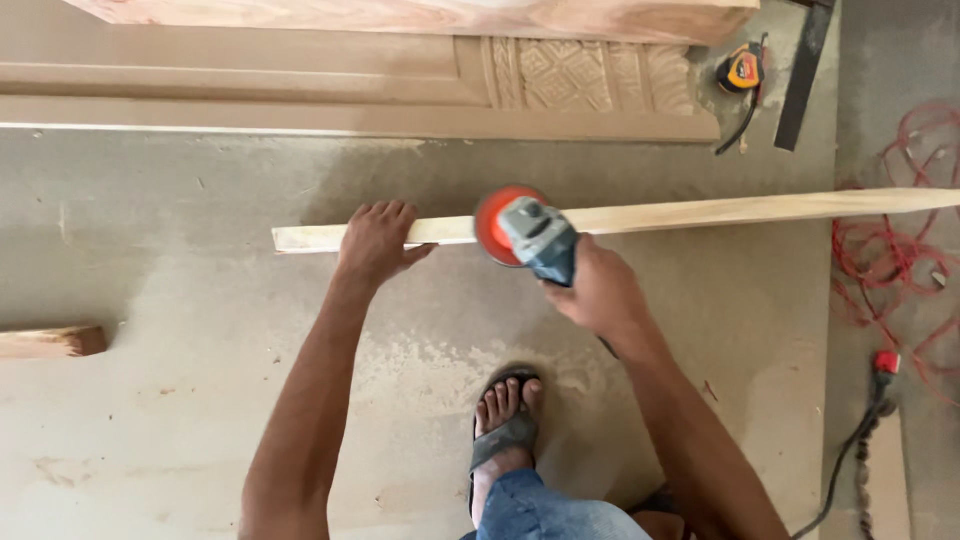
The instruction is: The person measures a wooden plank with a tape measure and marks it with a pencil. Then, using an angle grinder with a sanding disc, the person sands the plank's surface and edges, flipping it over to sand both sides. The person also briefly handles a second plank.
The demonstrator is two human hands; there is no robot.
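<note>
Dusty concrete floor (180,420) fills the view, pale with sawdust, darker and cleaner in a patch near the carved panel. At the far left edge a short wood offcut (50,342) lies on the floor, well apart from your work. Along the top runs a carved wooden door panel (590,75), with a lighter plank (400,15) lying over its upper edge.

Your left hand (375,242) rests palm down on the long wooden strip (720,212), fingers spread flat over its left end, pressing rather than gripping. The strip lies on the floor and runs from just left of that hand out past the right edge of the view.

Your sandalled foot (505,425) stands on the floor below, between your arms.

Your right hand (600,295) is closed around the grey body of an angle grinder (540,240); its orange disc (497,225) meets the strip just right of your left hand.

Upper right: an orange tape measure (742,72) beside a dark metal square (805,75). A red cable (900,260) loops at the right edge.
</note>
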